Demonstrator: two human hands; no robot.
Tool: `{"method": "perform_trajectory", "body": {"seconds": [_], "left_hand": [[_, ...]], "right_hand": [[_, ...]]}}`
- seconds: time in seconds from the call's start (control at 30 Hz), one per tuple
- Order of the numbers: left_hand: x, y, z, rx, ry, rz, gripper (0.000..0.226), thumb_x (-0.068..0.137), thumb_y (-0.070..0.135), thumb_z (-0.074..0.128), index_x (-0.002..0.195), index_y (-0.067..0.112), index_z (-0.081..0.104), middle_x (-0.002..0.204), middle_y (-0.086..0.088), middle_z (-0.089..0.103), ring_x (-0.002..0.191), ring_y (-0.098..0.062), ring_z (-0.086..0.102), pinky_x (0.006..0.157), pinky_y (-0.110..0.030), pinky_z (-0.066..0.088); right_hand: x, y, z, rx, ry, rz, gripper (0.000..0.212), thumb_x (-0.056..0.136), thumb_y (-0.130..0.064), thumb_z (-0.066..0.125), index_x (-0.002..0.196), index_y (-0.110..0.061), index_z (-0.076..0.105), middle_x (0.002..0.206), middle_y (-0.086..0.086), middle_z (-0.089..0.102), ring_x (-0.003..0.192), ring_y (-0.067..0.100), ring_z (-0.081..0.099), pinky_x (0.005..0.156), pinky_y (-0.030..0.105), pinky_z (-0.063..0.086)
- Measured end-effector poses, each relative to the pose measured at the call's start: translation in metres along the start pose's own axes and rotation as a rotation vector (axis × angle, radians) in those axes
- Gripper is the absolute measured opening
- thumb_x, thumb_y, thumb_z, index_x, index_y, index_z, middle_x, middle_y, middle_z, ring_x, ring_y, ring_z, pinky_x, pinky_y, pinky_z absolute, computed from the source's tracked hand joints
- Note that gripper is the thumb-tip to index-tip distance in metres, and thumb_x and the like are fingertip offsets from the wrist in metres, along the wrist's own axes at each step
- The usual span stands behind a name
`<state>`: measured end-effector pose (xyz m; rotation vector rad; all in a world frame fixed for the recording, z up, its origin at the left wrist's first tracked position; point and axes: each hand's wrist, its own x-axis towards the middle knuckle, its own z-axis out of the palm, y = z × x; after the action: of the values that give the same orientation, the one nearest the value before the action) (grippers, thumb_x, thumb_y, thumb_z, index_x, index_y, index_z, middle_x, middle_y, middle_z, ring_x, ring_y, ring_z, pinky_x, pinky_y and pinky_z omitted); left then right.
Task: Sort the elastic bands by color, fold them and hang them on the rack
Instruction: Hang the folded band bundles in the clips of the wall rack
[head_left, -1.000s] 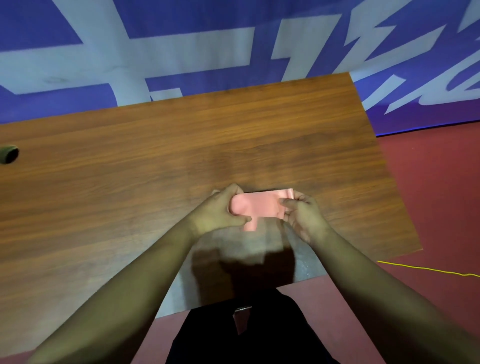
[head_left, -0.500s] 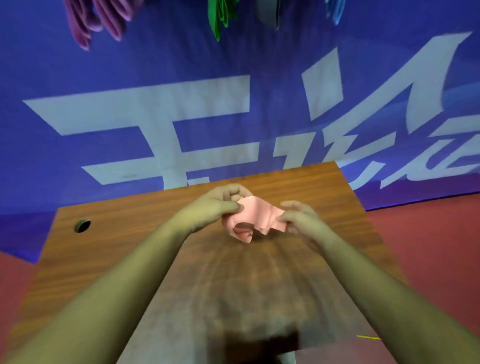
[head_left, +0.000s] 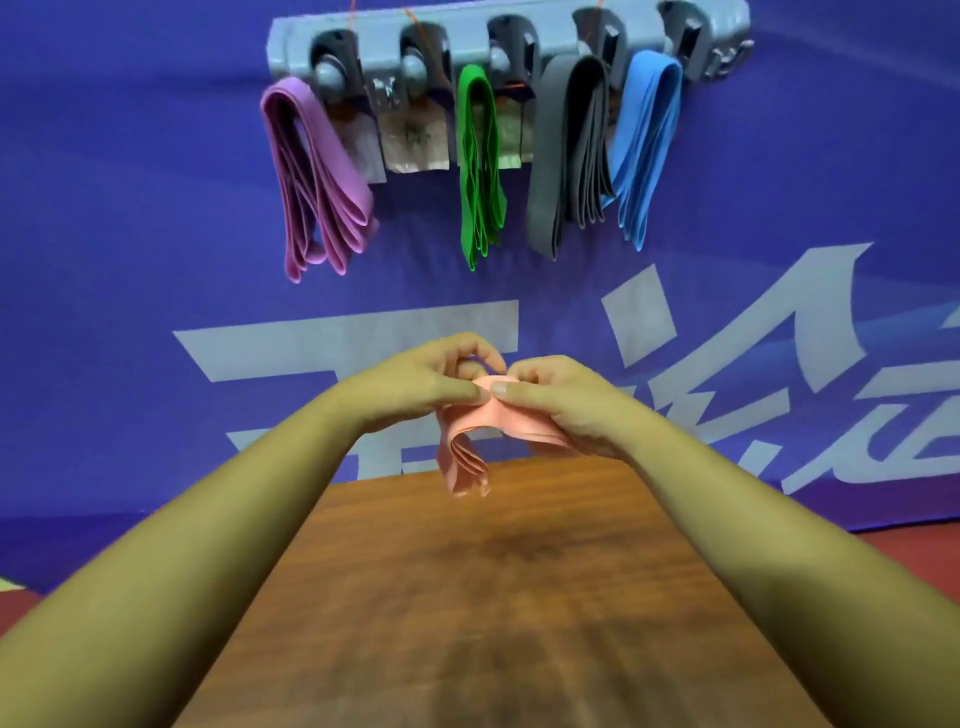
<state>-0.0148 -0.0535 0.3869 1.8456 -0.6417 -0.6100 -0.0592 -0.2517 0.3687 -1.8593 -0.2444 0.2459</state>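
Note:
A folded pink elastic band (head_left: 467, 447) hangs in the air above the far edge of the wooden table (head_left: 493, 597). My left hand (head_left: 415, 384) and my right hand (head_left: 556, 400) both pinch its top fold, thumbs almost touching; its loops droop below my left hand. High on the wall is a grey rack (head_left: 509, 36) with several hooks. On it hang purple bands (head_left: 317, 176), green bands (head_left: 480, 161), grey bands (head_left: 566, 150) and blue bands (head_left: 644, 140). The hook between the purple and green bands carries no band.
A blue banner with large white characters (head_left: 363, 338) covers the wall behind the table. Clear plastic tags (head_left: 413, 135) dangle under the rack's hooks. Red floor (head_left: 924, 556) shows to the right of the table.
Both hands lifted the pink band off the table and up toward the wall. The view tilted upward, bringing the whole rack into sight. The band went from flat to draped.

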Motion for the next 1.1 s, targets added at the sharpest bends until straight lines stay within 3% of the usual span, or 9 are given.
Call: {"method": "perform_trajectory", "body": {"seconds": [0.17, 0.3, 0.4, 0.5, 0.67, 0.77, 0.87, 0.97, 1.1], "left_hand": [[-0.007, 0.018, -0.018, 0.089, 0.045, -0.015, 0.026, 0.080, 0.022, 0.064, 0.104, 0.012, 0.059, 0.078, 0.000, 0.062, 0.074, -0.013, 0.054, 0.070, -0.028, 0.042], [-0.014, 0.033, -0.032, 0.082, 0.058, 0.022, 0.015, 0.083, 0.022, 0.061, 0.089, 0.009, 0.065, 0.082, -0.005, 0.062, 0.080, -0.017, 0.057, 0.082, -0.033, 0.044], [-0.018, 0.046, -0.040, 0.026, 0.106, 0.072, 0.020, 0.082, 0.018, 0.059, 0.094, 0.002, 0.061, 0.087, -0.012, 0.064, 0.085, -0.022, 0.060, 0.086, -0.035, 0.046], [-0.022, 0.067, -0.043, 0.026, 0.099, 0.134, 0.015, 0.084, 0.017, 0.058, 0.092, 0.005, 0.061, 0.085, -0.009, 0.063, 0.083, -0.020, 0.060, 0.084, -0.034, 0.046], [-0.027, 0.101, -0.060, -0.021, 0.106, 0.172, 0.011, 0.083, 0.011, 0.056, 0.091, 0.003, 0.059, 0.081, -0.013, 0.061, 0.077, -0.024, 0.058, 0.076, -0.033, 0.047], [-0.032, 0.122, -0.068, -0.024, 0.113, 0.197, 0.010, 0.081, 0.009, 0.055, 0.088, 0.004, 0.059, 0.078, -0.013, 0.056, 0.071, -0.022, 0.053, 0.064, -0.028, 0.045], [-0.036, 0.137, -0.079, -0.007, 0.186, 0.220, 0.006, 0.084, 0.008, 0.055, 0.087, 0.007, 0.060, 0.071, -0.009, 0.057, 0.060, -0.016, 0.054, 0.055, -0.022, 0.044], [-0.037, 0.141, -0.094, -0.017, 0.309, 0.245, 0.015, 0.082, 0.016, 0.059, 0.093, 0.009, 0.065, 0.076, -0.013, 0.058, 0.071, -0.027, 0.051, 0.067, -0.035, 0.043], [-0.039, 0.140, -0.104, -0.160, 0.461, 0.239, 0.024, 0.078, 0.013, 0.062, 0.101, 0.013, 0.056, 0.074, -0.015, 0.051, 0.057, -0.024, 0.047, 0.050, -0.028, 0.040]], "right_hand": [[0.005, -0.032, -0.015, -0.058, 0.006, -0.027, 0.022, 0.088, -0.030, 0.068, 0.075, -0.014, 0.062, 0.070, 0.009, 0.047, 0.062, 0.023, 0.041, 0.056, 0.035, 0.030], [0.012, -0.052, -0.028, 0.084, 0.041, -0.072, 0.022, 0.089, -0.017, 0.067, 0.068, -0.012, 0.060, 0.060, 0.004, 0.052, 0.052, 0.013, 0.044, 0.051, 0.028, 0.032], [0.014, -0.063, -0.035, 0.064, 0.027, -0.070, 0.021, 0.089, -0.019, 0.067, 0.072, -0.008, 0.060, 0.062, 0.010, 0.055, 0.051, 0.016, 0.049, 0.050, 0.025, 0.036], [0.016, -0.075, -0.040, 0.054, -0.019, -0.089, 0.019, 0.084, -0.023, 0.070, 0.082, -0.005, 0.067, 0.080, 0.022, 0.059, 0.073, 0.027, 0.054, 0.069, 0.034, 0.037], [0.023, -0.109, -0.042, 0.127, -0.093, -0.197, 0.025, 0.085, -0.022, 0.066, 0.105, -0.007, 0.070, 0.094, 0.016, 0.058, 0.086, 0.027, 0.050, 0.077, 0.033, 0.038], [0.027, -0.134, -0.039, 0.162, -0.112, -0.258, 0.014, 0.092, -0.016, 0.062, 0.097, -0.004, 0.067, 0.088, 0.015, 0.056, 0.087, 0.029, 0.047, 0.084, 0.039, 0.039], [0.033, -0.155, -0.031, 0.195, -0.064, -0.300, 0.008, 0.094, -0.005, 0.058, 0.099, 0.000, 0.062, 0.077, 0.013, 0.054, 0.071, 0.023, 0.045, 0.072, 0.033, 0.042], [0.039, -0.174, -0.026, 0.126, 0.060, -0.380, 0.013, 0.095, -0.002, 0.054, 0.103, -0.011, 0.058, 0.064, 0.000, 0.057, 0.054, 0.011, 0.049, 0.057, 0.024, 0.038], [0.044, -0.187, -0.020, -0.201, 0.155, -0.450, 0.014, 0.088, -0.029, 0.064, 0.098, -0.020, 0.061, 0.084, -0.004, 0.061, 0.069, 0.010, 0.051, 0.068, 0.027, 0.040]]}}
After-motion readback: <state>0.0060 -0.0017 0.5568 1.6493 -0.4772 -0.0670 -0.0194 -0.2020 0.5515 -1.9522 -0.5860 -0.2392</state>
